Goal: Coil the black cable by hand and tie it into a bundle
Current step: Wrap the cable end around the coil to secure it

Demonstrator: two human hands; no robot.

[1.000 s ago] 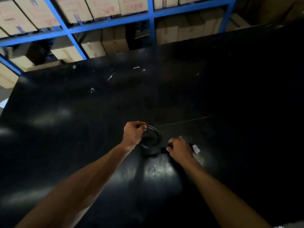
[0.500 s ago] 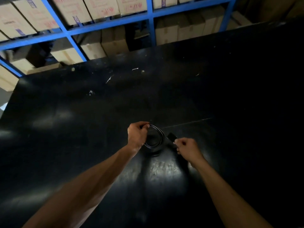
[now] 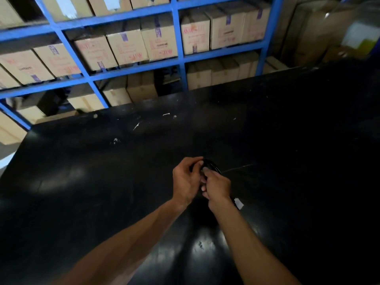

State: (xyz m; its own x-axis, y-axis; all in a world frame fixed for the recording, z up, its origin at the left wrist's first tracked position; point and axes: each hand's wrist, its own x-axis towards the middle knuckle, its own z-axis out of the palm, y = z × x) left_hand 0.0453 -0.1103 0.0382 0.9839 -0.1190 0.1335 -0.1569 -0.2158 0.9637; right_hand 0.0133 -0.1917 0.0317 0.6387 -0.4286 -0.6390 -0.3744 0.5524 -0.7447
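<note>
Both forearms are reaching forward over the black table (image 3: 86, 182), hands meeting just past mid-table. Right hand (image 3: 217, 187) is sitting nearer, curled narrow, fingers (image 3: 205, 171) pinching at the near-right edge of the black cable (image 3: 211, 165). White tag (image 3: 239, 203) is poking out just behind the right wrist, probably the cable's end or tie; can't tell which. Left hand (image 3: 186, 179) is closed around the coil's left side, thumb and fingers wrapping over it. Coil is sitting between and just beyond both hands, only its far arc showing, so its long axis is unclear. Judgement: coiling looks done, tying is in hand, with left holding and right wrapping. Further back, blue shelving (image 3: 176, 50) with cardboard boxes (image 3: 127, 48) is standing behind the table.
</note>
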